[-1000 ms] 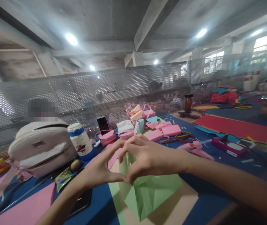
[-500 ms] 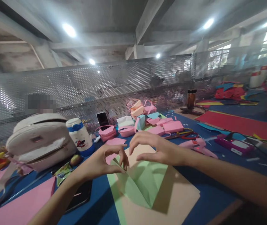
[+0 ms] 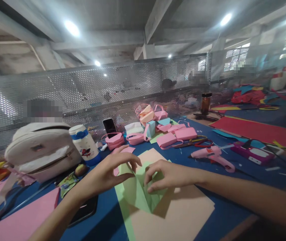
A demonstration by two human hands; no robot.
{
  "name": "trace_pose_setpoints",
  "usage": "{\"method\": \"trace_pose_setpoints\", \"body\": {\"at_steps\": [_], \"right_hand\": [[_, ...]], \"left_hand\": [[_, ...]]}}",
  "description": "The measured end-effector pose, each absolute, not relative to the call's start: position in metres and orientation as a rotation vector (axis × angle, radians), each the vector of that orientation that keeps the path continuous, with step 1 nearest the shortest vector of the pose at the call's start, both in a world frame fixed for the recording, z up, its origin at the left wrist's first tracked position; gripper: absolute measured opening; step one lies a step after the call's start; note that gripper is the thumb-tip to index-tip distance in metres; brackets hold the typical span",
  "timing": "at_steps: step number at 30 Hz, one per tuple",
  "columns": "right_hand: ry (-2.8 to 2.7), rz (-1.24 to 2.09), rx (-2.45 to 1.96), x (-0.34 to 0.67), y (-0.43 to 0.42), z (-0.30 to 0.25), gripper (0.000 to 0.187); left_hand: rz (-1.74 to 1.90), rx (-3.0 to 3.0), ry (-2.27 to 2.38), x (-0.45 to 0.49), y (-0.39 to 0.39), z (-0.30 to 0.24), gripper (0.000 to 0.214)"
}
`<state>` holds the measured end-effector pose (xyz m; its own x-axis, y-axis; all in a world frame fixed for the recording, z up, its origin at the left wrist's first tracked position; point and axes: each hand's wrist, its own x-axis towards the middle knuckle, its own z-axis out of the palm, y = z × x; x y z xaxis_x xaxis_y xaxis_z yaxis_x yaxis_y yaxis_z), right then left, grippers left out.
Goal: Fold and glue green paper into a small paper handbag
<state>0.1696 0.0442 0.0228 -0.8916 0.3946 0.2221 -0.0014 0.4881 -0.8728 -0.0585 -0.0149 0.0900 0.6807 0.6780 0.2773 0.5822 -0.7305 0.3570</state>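
Seemingly mid-shaping, the folded green paper stood part-open between and just below the left hand, thumb and fingers apart, and the right hand, curled, any pinch impossible to tell; creasing next probably called for a light, steady grip.

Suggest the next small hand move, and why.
Probably ease the right hand outward to open the green paper a little, the left hand steadying its raised left side: the creased paper stands partly open on beige sheets, with the right hand at that opening.
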Motion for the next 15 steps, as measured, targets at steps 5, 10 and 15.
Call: {"method": "trace_pose_setpoints", "body": {"at_steps": [5,10,15], "right_hand": [[-2.272,1.387,-0.371,0.169,0.042,0.019,0.019],[-2.216,1.405,-0.416,0.171,0.04,0.014,0.015],[-2.185,1.407,-0.467,0.17,0.038,0.008,0.017]], "left_hand": [[0.457,3.069,1.003,-0.054,-0.02,0.091,0.014],[0.392,3.163,0.97,-0.049,-0.023,0.088,0.014],[0.385,3.081,0.951,-0.047,-0.021,0.083,0.013]]}}
